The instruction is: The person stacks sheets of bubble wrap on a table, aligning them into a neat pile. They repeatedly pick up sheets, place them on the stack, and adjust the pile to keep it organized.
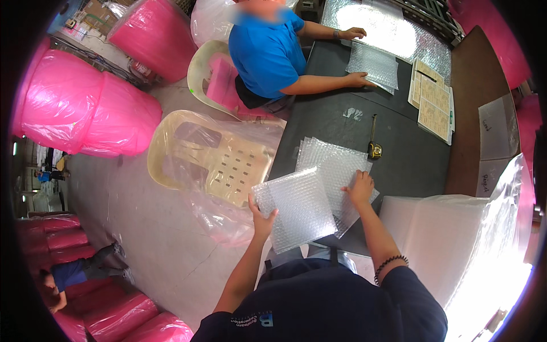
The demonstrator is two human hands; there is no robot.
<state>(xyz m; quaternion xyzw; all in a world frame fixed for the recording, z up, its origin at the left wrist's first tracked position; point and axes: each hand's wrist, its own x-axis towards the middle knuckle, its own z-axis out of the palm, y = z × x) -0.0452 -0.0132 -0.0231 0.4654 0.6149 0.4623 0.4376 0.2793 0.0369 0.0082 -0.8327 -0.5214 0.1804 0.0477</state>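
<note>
My left hand (262,216) grips the left edge of a clear bubble wrap bag (302,211), its thumb lying on top. That bag is tilted and reaches past the table's near left edge. Beneath and beyond it, a stack of bubble wrap bags (330,157) lies fanned on the dark table (399,171). Over the right side of this stack rests my right hand (359,188), fingers spread and touching the upper sheets. The overlap hides where the held bag meets the stack.
A tape measure (374,149) lies beyond the stack. Across the table a co-worker in blue (265,51) handles another bubble wrap bag (373,65). Papers (434,102) lie at the right. A plastic chair (228,165) stands left; a foam stack (424,222) is close at right.
</note>
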